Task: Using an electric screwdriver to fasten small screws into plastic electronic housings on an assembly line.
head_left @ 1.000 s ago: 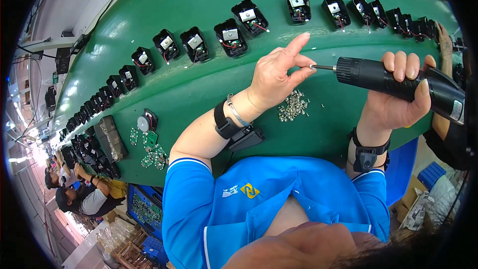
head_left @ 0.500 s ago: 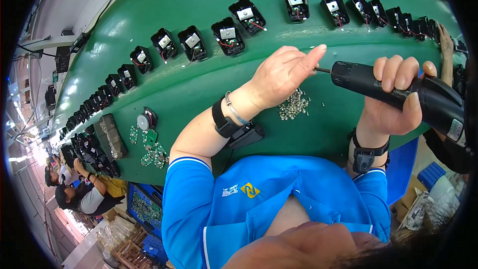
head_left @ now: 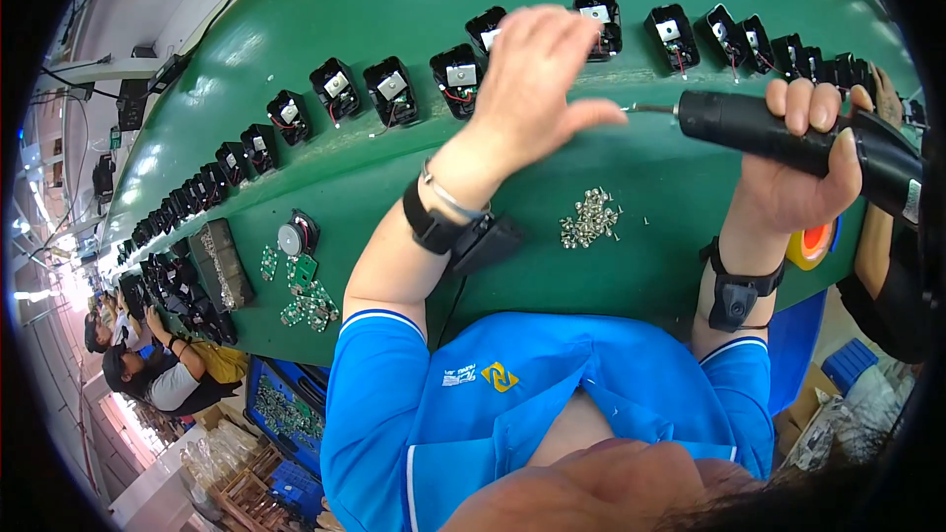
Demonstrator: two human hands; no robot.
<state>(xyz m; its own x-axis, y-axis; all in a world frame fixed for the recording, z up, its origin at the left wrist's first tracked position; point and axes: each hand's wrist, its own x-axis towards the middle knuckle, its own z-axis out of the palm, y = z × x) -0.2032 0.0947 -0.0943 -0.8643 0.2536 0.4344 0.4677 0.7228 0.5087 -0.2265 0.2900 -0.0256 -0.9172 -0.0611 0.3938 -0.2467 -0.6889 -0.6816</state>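
Note:
My right hand [head_left: 793,187] is wrapped round a black electric screwdriver [head_left: 724,126], its bit pointing left. At the bit's tip is a small bright spot, too small to make out. Stretched out over the table, my left hand [head_left: 527,89] has its fingers extended and its thumb apart, close to the bit's tip. It partly covers a black housing [head_left: 483,22] with a silvery plate; another such housing [head_left: 597,47] stands just beyond the fingertips. Below the hands, a pile of small silver screws [head_left: 588,220] lies on the green table [head_left: 493,286].
Black housings [head_left: 392,94] with wires stand in a curved row. To the left lie a round speaker-like part [head_left: 293,238], green circuit boards [head_left: 310,305] and a long grey tray [head_left: 219,266]. A yellow-orange roll [head_left: 811,246] sits right. Other people [head_left: 163,374] work at both sides.
My left hand has moved away from the screwdriver's bit, up and left toward the housings, its fingers extending. The screwdriver has shifted slightly right. A yellow-orange roll now shows beside my right forearm.

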